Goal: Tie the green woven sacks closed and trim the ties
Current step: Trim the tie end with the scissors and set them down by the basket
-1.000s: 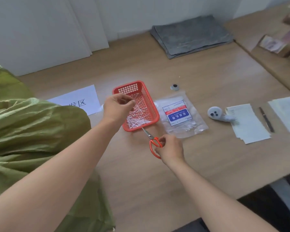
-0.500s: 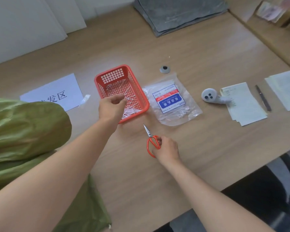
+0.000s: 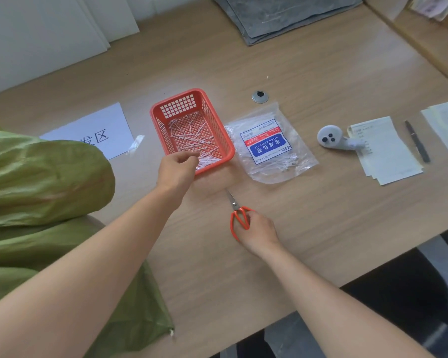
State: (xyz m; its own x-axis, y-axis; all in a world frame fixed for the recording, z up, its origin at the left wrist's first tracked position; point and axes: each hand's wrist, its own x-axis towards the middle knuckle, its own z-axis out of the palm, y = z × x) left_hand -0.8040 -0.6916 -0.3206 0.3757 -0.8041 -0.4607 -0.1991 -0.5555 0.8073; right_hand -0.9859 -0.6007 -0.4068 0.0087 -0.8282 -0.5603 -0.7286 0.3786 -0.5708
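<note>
Green woven sacks (image 3: 39, 192) bulge over the table's left side and hang past its near edge. My left hand (image 3: 177, 169) hovers at the near left corner of the red basket (image 3: 230, 151), which holds several white tie offcuts. Its fingers are loosely curled and I see nothing in them. Nearer to me, my right hand (image 3: 259, 231) grips the handles of the red-handled scissors (image 3: 237, 211), which lie on the table with the blades pointing at the basket.
A clear bag of nylon cable ties (image 3: 269, 146) lies right of the basket. A paper sign (image 3: 96, 130) sits at the left; a grey controller (image 3: 330, 136), papers (image 3: 388, 156) and a pen (image 3: 417, 144) at the right. Folded grey cloth (image 3: 282, 14) lies at the back.
My left hand has drawn back from above the basket's middle to its near corner. My right hand has pulled the scissors away from the basket toward me.
</note>
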